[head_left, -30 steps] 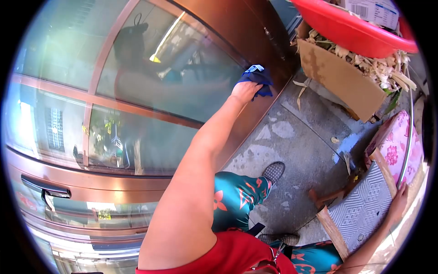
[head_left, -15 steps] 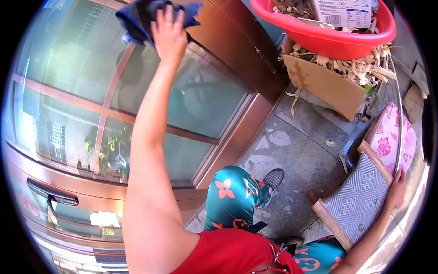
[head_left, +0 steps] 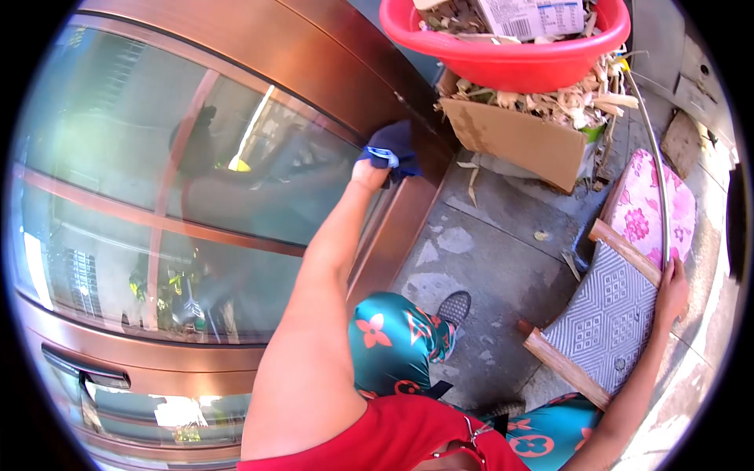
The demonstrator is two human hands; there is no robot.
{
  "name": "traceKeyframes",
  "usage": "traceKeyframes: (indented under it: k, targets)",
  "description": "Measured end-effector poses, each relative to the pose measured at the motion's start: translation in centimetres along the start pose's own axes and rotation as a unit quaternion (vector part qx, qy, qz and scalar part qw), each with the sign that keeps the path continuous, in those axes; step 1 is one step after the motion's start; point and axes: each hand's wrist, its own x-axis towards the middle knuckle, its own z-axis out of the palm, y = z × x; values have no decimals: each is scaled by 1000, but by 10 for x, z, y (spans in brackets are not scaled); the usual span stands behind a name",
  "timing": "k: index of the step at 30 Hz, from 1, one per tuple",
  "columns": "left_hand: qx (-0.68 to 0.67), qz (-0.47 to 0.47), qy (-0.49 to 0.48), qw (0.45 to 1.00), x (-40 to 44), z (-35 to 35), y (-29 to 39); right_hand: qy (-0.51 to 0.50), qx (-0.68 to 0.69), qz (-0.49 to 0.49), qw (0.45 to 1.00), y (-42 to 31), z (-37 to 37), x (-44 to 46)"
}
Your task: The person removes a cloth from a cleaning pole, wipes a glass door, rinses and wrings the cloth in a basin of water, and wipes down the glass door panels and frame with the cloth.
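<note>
Currently holding a blue cloth (head_left: 400, 141) up against a lower corner of the copper-coloured door frame (head_left: 390, 243), just beside the glass (head_left: 259, 208), with the left hand (head_left: 371, 173). Gripping it, by the look of things, but with most of the fingers lost behind the folds; cannot tell how tightly curled. Seen bunched, with a light-blue edge turned out. Better to spread the cloth flat under palm and fingers than to rub with a wad. Worth running a covered fingertip along the seam between glass and frame, a likely place for dust. Press evenly on the metal, more lightly on the pane. Turn to a fresh fold before crossing from one to the other, so as not to drag grit. Hard to sort smears from reflections; best checked from a second angle.

Reaching with the arm nearly straight: step closer for firmer pressure. Near the corner, mind the cardboard box (head_left: 514, 141) of dry husks (head_left: 605, 106) and the red basin (head_left: 503, 67) above it; no wide sweeps.

Farther out, closed round a thin pole (head_left: 664, 208) with the right hand (head_left: 672, 292), beside a woven stool (head_left: 601, 318) and a pink floral cushion (head_left: 638, 216). Steady the pole well away from the glass.
</note>
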Motion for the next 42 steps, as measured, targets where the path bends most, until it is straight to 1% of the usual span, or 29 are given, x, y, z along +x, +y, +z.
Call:
traceKeyframes:
  k: [1, 2, 3, 4, 5, 6, 7, 8, 9, 10, 11, 12, 14, 15, 17, 18, 19, 20, 22, 25, 28, 30, 31, 33, 35, 36, 37, 40, 42]
  targets:
    - [-187, -15, 90, 978, 17, -20, -33, -18, -15, 24, 999, -2, 0, 1]
    - [-183, -72, -12, 980, 22, -96, -60, -16, -11, 25, 1000, 0, 2, 2]
    - [-134, -12, 306, 942, 29, -110, -94, -16, -10, 26, 999, 3, 4, 2]
    - [-125, 3, 329, 936, 37, -112, -140, -17, -11, 27, 999, 5, 5, 2]
    - [-174, -15, 296, 939, 41, -176, -165, -27, -12, 34, 999, -3, 0, 1]
    - [-22, -62, 327, 943, 43, -173, -208, -20, -5, 34, 999, -5, 0, 2]
    - [5, -173, 320, 932, 40, -153, -249, -16, 1, 33, 999, -5, 0, 1]
    - [119, -208, 327, 914, 40, -152, -282, -12, 7, 32, 999, -6, -1, -1]
    - [113, -280, 312, 901, 55, -167, -305, -2, 22, 26, 999, -5, 1, -1]
    - [48, -365, 255, 894, 71, -175, -322, -5, 29, 25, 999, -2, 4, 0]
    - [129, -366, 250, 887, 87, -176, -327, -6, 36, 25, 999, 1, 6, 0]
    - [208, -366, 245, 873, 106, -174, -325, -7, 42, 27, 999, 3, 7, 1]
    - [232, -321, 200, 896, 139, -149, -310, -16, 33, 42, 998, 4, 6, 0]
    - [205, -297, 170, 917, 153, -142, -289, -19, 28, 55, 998, -3, 1, -2]
    - [155, -220, 186, 945, 171, -105, -242, -13, 22, 68, 997, -2, 0, -4]
    - [43, -188, 208, 959, 181, -58, -230, -6, 21, 66, 998, 2, 2, -4]
    - [52, -187, 208, 959, 182, -32, -200, 0, 21, 64, 998, 6, 3, -4]
    - [16, -81, 326, 942, 189, -13, -191, 5, 18, 61, 998, 7, 2, -5]
    - [-64, -100, 265, 957, 188, 8, -153, 17, 14, 54, 998, 10, 0, -5]
    - [-146, -111, 185, 966, 203, 32, -133, 14, -5, 54, 998, 19, -1, -2]
    - [-40, -91, 46, 994, 207, 47, -87, -10, -6, 98, 995, 10, -2, -2]
    - [-57, -66, 49, 995, 211, 79, -63, 15, -22, 79, 997, 0, 4, -6]
    - [-90, -61, -60, 992, 217, 72, -50, 26, -36, 70, 997, 0, 3, -8]
    - [-146, -49, -270, 950, 228, 56, -36, 14, -50, 67, 996, 2, 2, -6]
    - [-157, -36, -246, 956, 225, 38, -37, 22, -48, 66, 996, -3, 1, -7]
    - [-70, -10, -123, 990, 220, 60, -36, 23, -59, 65, 996, -6, 0, -7]
    - [25, -7, 4, 1000, 215, 82, -34, 22, -70, 64, 995, -8, -1, -8]
    - [-31, -13, 175, 984, 210, 59, -96, 40, -38, 53, 997, -3, 2, -9]
    - [-52, -64, 137, 987, 209, 3, -141, 41, -62, 54, 996, -3, -1, -9]
